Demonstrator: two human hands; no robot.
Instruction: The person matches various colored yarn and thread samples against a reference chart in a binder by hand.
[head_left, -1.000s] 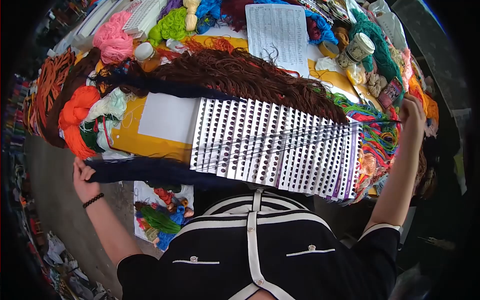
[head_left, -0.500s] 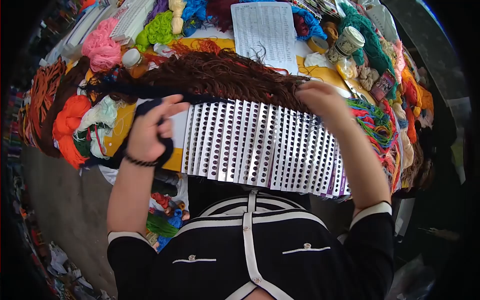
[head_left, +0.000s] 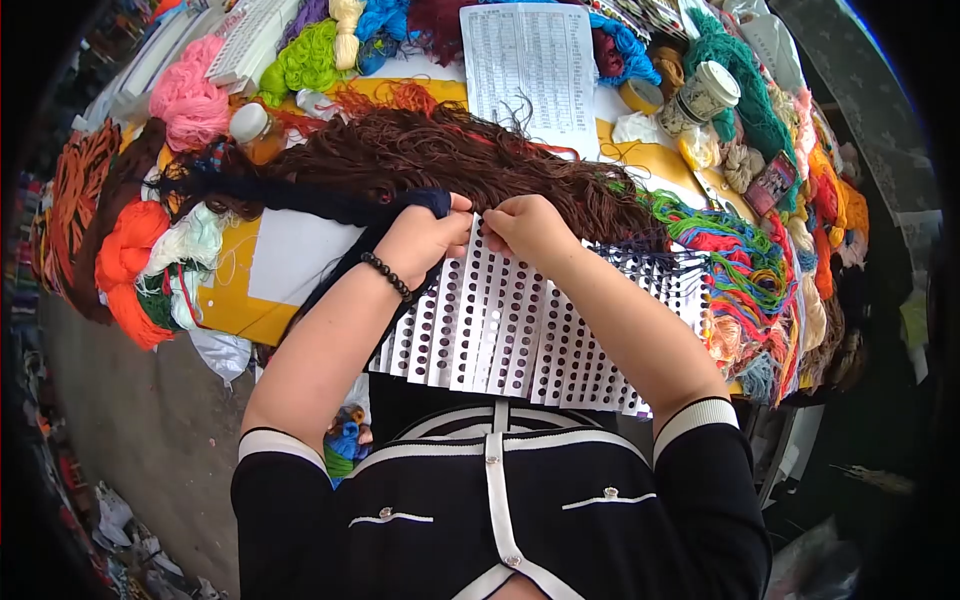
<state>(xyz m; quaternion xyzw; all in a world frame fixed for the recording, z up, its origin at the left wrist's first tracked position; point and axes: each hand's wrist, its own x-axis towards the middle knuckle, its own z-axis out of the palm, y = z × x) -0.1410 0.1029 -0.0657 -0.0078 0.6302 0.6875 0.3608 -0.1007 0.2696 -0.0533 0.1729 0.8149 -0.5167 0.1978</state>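
Note:
White cards with rows of punched holes [head_left: 500, 330] lie overlapped side by side in front of me. At their upper edge my left hand [head_left: 425, 235] is closed, with a dark navy thread bundle [head_left: 310, 203] wrapped over its fingers and trailing left. Below that wrist, more navy strands hang down. My right hand [head_left: 530, 228] pinches at the top of one card, close to the left fingertips. What sits between the right fingertips is too small to make out. Just beyond both hands lies a long heap of dark brown thread [head_left: 440, 150].
Multicoloured thread [head_left: 745, 250] lies at the right. Orange skeins [head_left: 130, 250] are at the left. Toward the back are a printed sheet [head_left: 530, 75], a patterned cup [head_left: 700, 97] and a lidded jar [head_left: 255, 130]. Yellow board [head_left: 235, 300] shows at the table's front left.
Both hands have come together at the cards' upper edge, the left moving right with the navy thread and the right moving left. The left fingers, spread before, are now closed.

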